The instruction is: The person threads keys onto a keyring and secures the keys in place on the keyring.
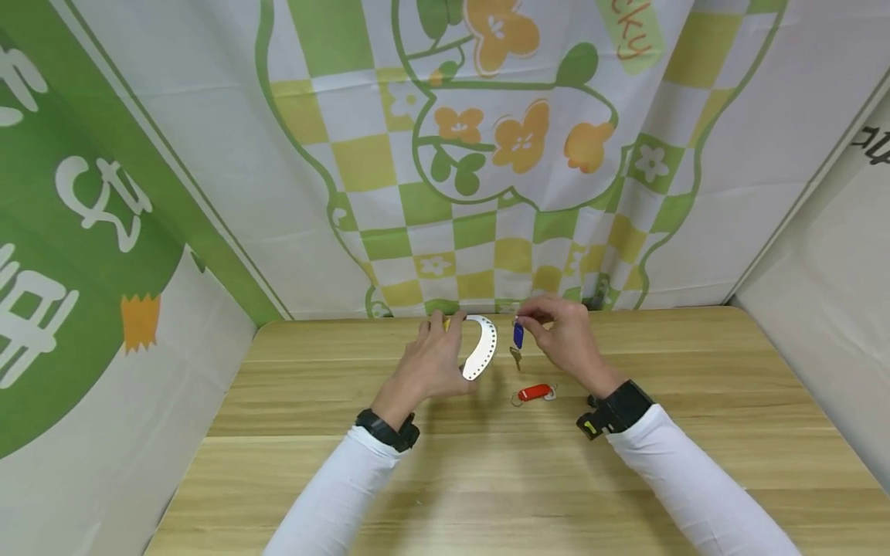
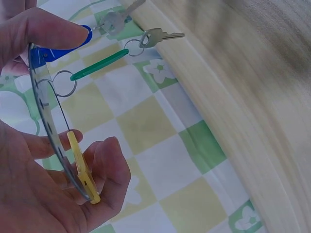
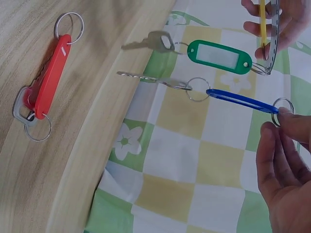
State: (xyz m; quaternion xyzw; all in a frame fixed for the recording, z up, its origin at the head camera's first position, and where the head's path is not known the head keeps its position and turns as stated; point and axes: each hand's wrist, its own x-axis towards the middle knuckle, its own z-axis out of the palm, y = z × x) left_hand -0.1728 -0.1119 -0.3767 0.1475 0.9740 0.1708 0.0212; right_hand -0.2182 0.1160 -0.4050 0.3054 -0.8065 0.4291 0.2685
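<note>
Our sleeves [image 1: 695, 480] cross the table [image 1: 501, 494], where a red key tag [image 1: 535, 392] lies. Our left hand [image 1: 433, 361] grips a curved plate [image 1: 484, 349], a green key tag [image 3: 218, 57] hanging from it; our right hand [image 1: 566, 337] pinches the ring [image 3: 283, 99] of a blue key tag [image 3: 243, 101].

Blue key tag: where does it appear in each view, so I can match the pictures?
Head: blue key tag, right of and below centre, beside the right hand.
Left wrist: blue key tag, upper left, partly hidden by the left hand.
Right wrist: blue key tag, right of centre, near mid-height.
Shared landmark: checkered cloth, visible in all.
</note>
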